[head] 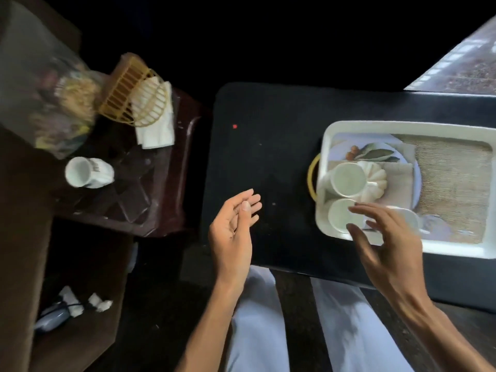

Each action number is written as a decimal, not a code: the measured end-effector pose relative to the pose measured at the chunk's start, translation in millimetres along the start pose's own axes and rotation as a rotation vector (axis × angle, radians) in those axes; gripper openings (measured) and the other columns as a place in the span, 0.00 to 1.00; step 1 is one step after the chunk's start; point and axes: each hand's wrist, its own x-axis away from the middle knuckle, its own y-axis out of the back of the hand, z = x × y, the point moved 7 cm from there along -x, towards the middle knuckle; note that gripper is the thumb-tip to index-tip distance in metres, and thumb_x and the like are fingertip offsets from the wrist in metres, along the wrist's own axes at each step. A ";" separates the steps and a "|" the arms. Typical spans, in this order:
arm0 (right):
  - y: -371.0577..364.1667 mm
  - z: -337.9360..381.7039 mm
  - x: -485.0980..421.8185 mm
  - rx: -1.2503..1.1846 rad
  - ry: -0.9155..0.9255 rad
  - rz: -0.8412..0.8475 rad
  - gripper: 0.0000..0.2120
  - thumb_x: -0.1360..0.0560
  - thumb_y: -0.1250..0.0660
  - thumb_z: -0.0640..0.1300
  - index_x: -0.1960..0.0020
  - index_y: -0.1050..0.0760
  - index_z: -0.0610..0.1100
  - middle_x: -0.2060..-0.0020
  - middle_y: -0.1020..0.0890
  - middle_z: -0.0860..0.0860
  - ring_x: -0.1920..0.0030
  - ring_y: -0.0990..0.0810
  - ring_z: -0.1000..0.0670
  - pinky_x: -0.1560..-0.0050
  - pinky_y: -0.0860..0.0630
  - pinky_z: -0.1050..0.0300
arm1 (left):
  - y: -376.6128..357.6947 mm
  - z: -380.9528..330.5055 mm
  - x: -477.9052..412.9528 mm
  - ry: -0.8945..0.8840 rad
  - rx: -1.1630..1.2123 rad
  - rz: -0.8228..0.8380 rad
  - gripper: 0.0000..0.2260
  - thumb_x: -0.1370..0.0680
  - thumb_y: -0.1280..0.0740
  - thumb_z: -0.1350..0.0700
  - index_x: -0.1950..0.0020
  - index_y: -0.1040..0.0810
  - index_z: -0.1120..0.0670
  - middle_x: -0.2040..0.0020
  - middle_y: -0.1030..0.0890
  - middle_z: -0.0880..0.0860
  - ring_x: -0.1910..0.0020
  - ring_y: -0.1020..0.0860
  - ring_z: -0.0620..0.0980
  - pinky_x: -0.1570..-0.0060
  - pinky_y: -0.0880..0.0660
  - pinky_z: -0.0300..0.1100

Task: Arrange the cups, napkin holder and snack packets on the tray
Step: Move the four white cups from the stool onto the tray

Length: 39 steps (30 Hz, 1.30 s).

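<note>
On the black table point(268, 146) the white tray point(402, 126) sat right; the right hand point(389, 242), fingers spread wide and empty, hovered over a near-left tray cup point(336, 218); the left hand point(232, 229) hung open, empty; napkin holder point(134, 95) and 1 lone cup point(86, 173) lay far left.

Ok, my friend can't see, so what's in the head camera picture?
A person's open right hand hovers over cups in a white tray on a black table; the open left hand, left of the tray, holds nothing. On a brown side table further left are another cup, a yellow napkin holder and a blurry clear bag.
</note>
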 end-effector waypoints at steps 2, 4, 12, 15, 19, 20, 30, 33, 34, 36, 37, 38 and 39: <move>-34.7 34.2 -3.7 -0.033 0.055 0.052 0.15 0.27 0.26 0.35 0.42 0.19 0.44 0.45 0.18 0.51 0.46 0.19 0.47 0.45 0.20 0.51 | 40.6 -5.6 -10.9 -0.013 0.008 -0.045 0.11 0.16 0.38 0.60 0.41 0.18 0.49 0.44 0.14 0.49 0.42 0.15 0.46 0.44 0.18 0.42; -72.4 66.8 -6.8 -0.067 0.089 0.105 0.15 0.27 0.26 0.34 0.42 0.19 0.43 0.46 0.18 0.52 0.46 0.18 0.47 0.44 0.20 0.50 | 84.1 -10.3 -21.8 -0.031 0.011 -0.100 0.11 0.16 0.37 0.59 0.42 0.18 0.47 0.44 0.13 0.49 0.42 0.15 0.47 0.44 0.18 0.43; -215.4 180.5 -21.0 -0.191 0.168 0.281 0.12 0.25 0.27 0.36 0.43 0.19 0.42 0.46 0.18 0.50 0.45 0.18 0.49 0.44 0.18 0.53 | 240.3 -7.2 -71.2 -0.045 0.095 -0.336 0.09 0.15 0.38 0.57 0.41 0.18 0.49 0.43 0.14 0.52 0.41 0.16 0.50 0.42 0.18 0.46; -261.6 212.4 -28.2 -0.202 0.160 0.326 0.12 0.25 0.27 0.37 0.42 0.19 0.43 0.46 0.18 0.52 0.46 0.18 0.53 0.44 0.19 0.56 | 280.3 -3.1 -94.2 -0.036 0.116 -0.393 0.09 0.15 0.38 0.56 0.40 0.19 0.49 0.43 0.14 0.49 0.40 0.16 0.48 0.42 0.18 0.44; -312.8 247.4 -40.4 -0.223 0.150 0.371 0.13 0.24 0.27 0.38 0.40 0.20 0.44 0.45 0.18 0.50 0.51 0.18 0.56 0.50 0.22 0.70 | 314.7 5.9 -127.2 -0.013 0.130 -0.444 0.09 0.15 0.38 0.55 0.40 0.19 0.49 0.41 0.15 0.49 0.40 0.17 0.46 0.43 0.18 0.43; -323.1 254.4 -43.8 -0.225 0.146 0.372 0.14 0.24 0.27 0.39 0.39 0.21 0.43 0.45 0.18 0.50 0.50 0.18 0.55 0.49 0.21 0.68 | 320.5 9.1 -135.3 -0.004 0.130 -0.455 0.09 0.15 0.38 0.55 0.41 0.19 0.49 0.40 0.16 0.50 0.40 0.17 0.45 0.42 0.18 0.44; -382.5 282.4 -62.3 -0.266 0.073 0.368 0.12 0.25 0.26 0.39 0.42 0.20 0.43 0.46 0.17 0.50 0.46 0.18 0.52 0.43 0.20 0.60 | 333.3 31.1 -194.7 0.062 0.173 -0.458 0.11 0.15 0.38 0.57 0.36 0.19 0.54 0.36 0.18 0.52 0.37 0.19 0.46 0.40 0.19 0.45; -389.7 285.5 -64.2 -0.294 0.065 0.363 0.10 0.24 0.27 0.39 0.44 0.20 0.41 0.48 0.16 0.47 0.48 0.17 0.53 0.46 0.20 0.65 | 323.5 30.3 -203.3 0.056 0.155 -0.404 0.12 0.15 0.38 0.57 0.36 0.19 0.54 0.40 0.17 0.48 0.40 0.19 0.43 0.41 0.18 0.45; -391.1 286.3 -64.6 -0.299 0.065 0.358 0.09 0.24 0.27 0.39 0.44 0.20 0.41 0.48 0.16 0.47 0.49 0.17 0.54 0.48 0.21 0.70 | 321.4 29.9 -204.9 0.050 0.142 -0.396 0.12 0.16 0.38 0.58 0.36 0.18 0.55 0.41 0.16 0.48 0.40 0.18 0.43 0.41 0.18 0.45; -392.8 287.1 -65.6 -0.315 0.066 0.348 0.08 0.24 0.27 0.39 0.46 0.20 0.41 0.49 0.15 0.47 0.50 0.17 0.55 0.50 0.23 0.73 | 320.1 29.8 -206.4 0.042 0.124 -0.396 0.12 0.16 0.38 0.59 0.36 0.18 0.57 0.41 0.15 0.51 0.41 0.17 0.45 0.41 0.18 0.46; -393.3 287.4 -66.2 -0.328 0.063 0.343 0.07 0.24 0.27 0.39 0.46 0.20 0.41 0.50 0.15 0.47 0.50 0.17 0.55 0.50 0.23 0.72 | 320.5 29.9 -206.3 0.043 0.123 -0.401 0.12 0.16 0.38 0.59 0.37 0.18 0.56 0.41 0.15 0.51 0.41 0.17 0.45 0.42 0.18 0.46; -393.2 287.4 -66.9 -0.339 0.059 0.339 0.06 0.23 0.28 0.38 0.47 0.20 0.41 0.50 0.15 0.47 0.51 0.16 0.55 0.50 0.22 0.71 | 320.6 30.2 -205.6 0.046 0.125 -0.408 0.12 0.16 0.38 0.60 0.38 0.17 0.56 0.42 0.15 0.50 0.41 0.17 0.45 0.42 0.17 0.45; -392.3 287.2 -67.5 -0.346 0.057 0.335 0.05 0.23 0.28 0.38 0.47 0.20 0.41 0.51 0.15 0.48 0.51 0.16 0.55 0.50 0.21 0.70 | 320.3 29.9 -204.5 0.049 0.128 -0.413 0.11 0.16 0.38 0.60 0.39 0.17 0.54 0.44 0.15 0.48 0.42 0.17 0.44 0.43 0.17 0.45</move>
